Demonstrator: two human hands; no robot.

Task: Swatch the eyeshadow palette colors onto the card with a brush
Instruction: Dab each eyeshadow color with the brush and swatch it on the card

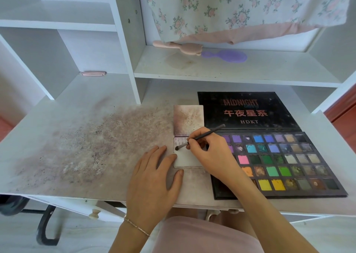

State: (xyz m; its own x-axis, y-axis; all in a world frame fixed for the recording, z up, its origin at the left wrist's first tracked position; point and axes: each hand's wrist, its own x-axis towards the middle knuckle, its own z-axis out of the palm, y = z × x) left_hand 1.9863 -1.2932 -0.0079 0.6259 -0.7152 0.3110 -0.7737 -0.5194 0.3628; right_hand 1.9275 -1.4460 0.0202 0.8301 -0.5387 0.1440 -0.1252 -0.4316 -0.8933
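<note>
**Brush tip at the card's left edge**

Near the counter's front edge, just left of the eyeshadow palette (277,162), lies the card (187,159), its upper strip already streaked. The brush (200,136) slants across it, bristles low-left at the card's left edge, handle rising up-right toward the palette lid. The right hand (209,150) pinches the brush; the left hand (154,173) lies flat, fingers straight, thumb touching the card's lower-left corner. Bare card lies below and right of the tip.
</note>
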